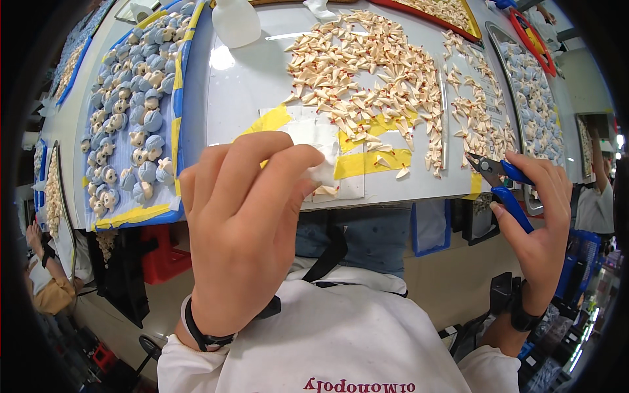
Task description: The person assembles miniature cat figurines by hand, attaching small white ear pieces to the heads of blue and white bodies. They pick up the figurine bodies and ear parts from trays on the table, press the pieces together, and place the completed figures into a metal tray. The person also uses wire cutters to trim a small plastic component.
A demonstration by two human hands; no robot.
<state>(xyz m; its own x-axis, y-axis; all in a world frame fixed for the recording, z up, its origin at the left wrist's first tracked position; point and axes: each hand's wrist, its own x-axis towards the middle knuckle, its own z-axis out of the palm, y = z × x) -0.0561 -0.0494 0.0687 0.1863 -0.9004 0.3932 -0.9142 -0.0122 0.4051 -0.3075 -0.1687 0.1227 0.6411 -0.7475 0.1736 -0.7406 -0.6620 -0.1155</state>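
Note:
My left hand [246, 190] is raised over the table's near edge with its fingers curled and the thumb brought toward the index finger. Whatever sits between those fingertips, if anything, is hidden. Just beyond it lies a crumpled white tissue [321, 147], with strips of yellow tape [373, 164] beside it. At the right, my right hand [540, 209] grips blue-handled side cutters [508, 190], their dark jaws pointing left toward the table. Many small cream pointed pieces with red tips [367, 72] spread over the tabletop ahead; a few lie close to the tape.
A blue-edged tray [175, 124] of light-blue and cream figure parts stands on the left. Another metal tray [521, 124] of similar parts is at the right. A white bottle [237, 23] stands at the back, near a red-rimmed tray [426, 13]. Other people work at both sides.

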